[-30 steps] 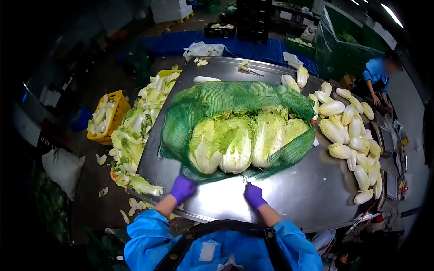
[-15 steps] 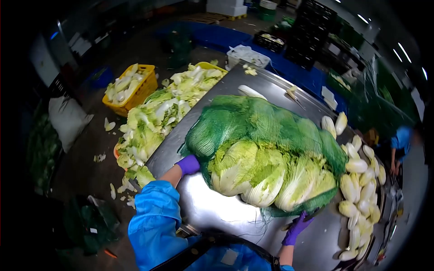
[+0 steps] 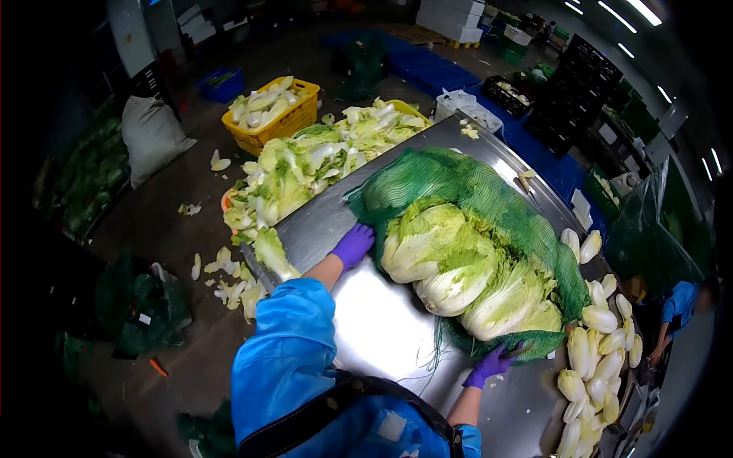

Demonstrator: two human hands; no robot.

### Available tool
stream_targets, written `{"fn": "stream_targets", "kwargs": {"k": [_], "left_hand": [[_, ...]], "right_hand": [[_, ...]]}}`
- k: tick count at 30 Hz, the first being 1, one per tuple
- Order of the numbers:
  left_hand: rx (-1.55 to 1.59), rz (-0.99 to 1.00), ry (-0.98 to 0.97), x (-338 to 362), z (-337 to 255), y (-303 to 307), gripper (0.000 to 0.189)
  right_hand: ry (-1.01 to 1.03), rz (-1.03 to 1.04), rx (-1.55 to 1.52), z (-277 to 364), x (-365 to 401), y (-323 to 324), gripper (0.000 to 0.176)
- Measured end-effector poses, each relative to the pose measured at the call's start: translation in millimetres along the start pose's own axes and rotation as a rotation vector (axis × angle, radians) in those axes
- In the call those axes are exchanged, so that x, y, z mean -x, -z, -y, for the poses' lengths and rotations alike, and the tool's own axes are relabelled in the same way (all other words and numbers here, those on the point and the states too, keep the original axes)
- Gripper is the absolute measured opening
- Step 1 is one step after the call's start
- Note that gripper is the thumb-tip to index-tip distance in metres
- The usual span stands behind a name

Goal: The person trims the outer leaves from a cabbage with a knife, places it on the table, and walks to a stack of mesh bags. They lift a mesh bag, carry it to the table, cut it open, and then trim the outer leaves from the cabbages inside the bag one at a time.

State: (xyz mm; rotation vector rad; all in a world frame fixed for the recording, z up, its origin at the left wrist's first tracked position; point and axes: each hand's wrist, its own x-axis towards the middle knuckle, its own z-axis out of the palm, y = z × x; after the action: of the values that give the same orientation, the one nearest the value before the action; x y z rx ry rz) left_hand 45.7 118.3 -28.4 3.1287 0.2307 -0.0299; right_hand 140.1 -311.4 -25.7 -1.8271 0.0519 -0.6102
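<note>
Green netting lies over several cabbages on the metal table, with several leafy heads bare at its near side. My left hand, in a purple glove, is at the net's left edge, its fingers bent against the mesh beside a cabbage. What it grips, if anything, is hidden. My right hand, also gloved in purple, is closed on a dark curved knife at the near right edge of the net, beneath another cabbage.
Trimmed pale heads are heaped at the right. Loose leaves pile beyond the table's left edge, near a yellow crate. A small tool lies at the far edge. A co-worker's blue sleeve shows at far right.
The view has turned, so the table and floor sit differently. The net and cabbages appear tilted further down to the right, with both hands still at the net's edges.
</note>
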Motion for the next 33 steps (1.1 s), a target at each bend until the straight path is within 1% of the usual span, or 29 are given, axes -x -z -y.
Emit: {"fn": "stream_targets", "kwargs": {"k": [1, 2, 3, 4, 5, 6, 8, 9, 10, 11, 12, 13, 14, 15, 17, 19, 20, 21, 23, 24, 25, 26, 28, 29, 31, 32, 33], "left_hand": [[0.001, 0.005, 0.014, 18.0, -4.6, -6.7, 0.03], [0.045, -0.214, -0.018, 40.6, -10.6, -19.0, 0.035], [0.086, -0.434, -0.054, 63.3, -16.0, -28.5, 0.041], [0.083, -0.431, -0.051, 85.9, -23.1, -25.5, 0.041], [0.236, -0.373, 0.016, 108.7, -36.1, -16.9, 0.046], [0.392, -0.311, 0.069, 125.1, -48.6, -16.2, 0.052], [0.491, -0.327, 0.062, 141.3, -64.9, -25.6, 0.051], [0.53, -0.331, 0.057, 143.4, -73.5, -22.1, 0.05], [0.542, -0.32, 0.023, 138.1, -82.8, -19.7, 0.05], [0.596, -0.369, -0.004, 126.9, -94.1, -15.8, 0.05], [0.648, -0.42, -0.027, 113.7, -105.4, -9.2, 0.05], [0.687, -0.452, -0.072, 97.4, -118.7, 1.0, 0.051], [0.716, -0.469, -0.115, 79.6, -131.7, 10.0, 0.052], [0.74, -0.49, -0.158, 61.2, -144.7, 19.4, 0.054], [0.722, -0.564, -0.108, 31.0, -172.5, 37.8, 0.057], [0.679, -0.71, 0.0, 3.0, -179.8, 48.3, 0.058], [0.628, -0.741, 0.027, -14.9, -172.9, 55.6, 0.058], [0.579, -0.767, 0.058, -33.7, -164.2, 63.3, 0.057], [0.581, -0.76, 0.108, -72.1, -144.7, 76.4, 0.054], [0.538, -0.699, 0.176, -97.2, -131.7, 73.1, 0.06], [0.491, -0.639, 0.241, -116.6, -119.2, 73.0, 0.065], [0.487, -0.648, 0.238, -128.9, -108.5, 69.7, 0.065], [0.81, -0.295, 0.289, -140.0, -92.5, 69.6, 0.081], [0.81, -0.293, 0.286, -132.9, -91.1, 76.7, 0.081], [0.789, -0.329, 0.274, -104.0, -91.0, 94.9, 0.093], [0.695, -0.413, 0.275, -90.7, -88.4, 87.3, 0.093], [0.693, -0.398, 0.278, -70.1, -86.0, 81.2, 0.093]], "right_hand": [[-0.011, 0.045, 0.011, -6.8, 0.9, 7.5, 0.055], [0.034, 0.053, 0.021, -9.5, 4.5, 13.8, 0.056], [0.033, 0.065, 0.016, -11.6, 10.6, 22.5, 0.056], [-0.083, 0.135, 0.06, 5.6, 19.4, 34.9, 0.054], [-0.201, 0.192, 0.115, 16.0, 29.8, 48.4, 0.053], [-0.208, 0.169, 0.129, 14.1, 43.0, 56.4, 0.053], [-0.124, 0.38, 0.134, -6.3, 72.6, 61.3, 0.033], [-0.22, 0.51, -0.003, -20.7, 84.8, 59.7, 0.03], [-0.145, 0.569, 0.012, -37.1, 98.8, 55.6, 0.032], [-0.396, 0.588, -0.175, 18.3, 106.9, 48.3, 0.029], [-0.504, 0.6, -0.185, 31.8, 113.6, 41.5, 0.028], [-0.724, 0.583, -0.431, 51.2, 119.0, 35.9, 0.024], [-0.814, 0.584, -0.5, 57.9, 123.9, 32.5, 0.026], [-0.978, 0.594, -0.564, 68.5, 125.8, 31.9, 0.029], [-1.039, 0.709, -0.736, 75.6, 131.1, 34.8, 0.034], [-1.163, 0.853, -0.777, 83.4, 124.6, 47.5, 0.038], [-0.976, 0.979, -0.716, 73.1, 129.4, 52.7, 0.042], [-1.166, 1.042, -0.909, 62.5, 125.7, 55.4, 0.045], [-1.224, 1.003, -0.884, 74.1, 125.0, 60.7, 0.046], [-1.256, 0.96, -0.895, 78.6, 123.3, 62.1, 0.044], [-1.248, 0.967, -0.896, 78.7, 122.2, 61.3, 0.044], [-1.224, 0.946, -0.861, 77.4, 122.6, 60.2, 0.043], [-1.193, 0.905, -0.807, 83.5, 120.4, 55.9, 0.039], [-1.194, 0.901, -0.808, 81.8, 118.3, 53.4, 0.039], [-1.169, 0.933, -0.815, 73.9, 121.0, 50.8, 0.039], [-1.136, 0.954, -0.852, 73.5, 121.4, 48.5, 0.038], [-1.164, 0.939, -0.826, 76.8, 119.8, 47.1, 0.039]]}}
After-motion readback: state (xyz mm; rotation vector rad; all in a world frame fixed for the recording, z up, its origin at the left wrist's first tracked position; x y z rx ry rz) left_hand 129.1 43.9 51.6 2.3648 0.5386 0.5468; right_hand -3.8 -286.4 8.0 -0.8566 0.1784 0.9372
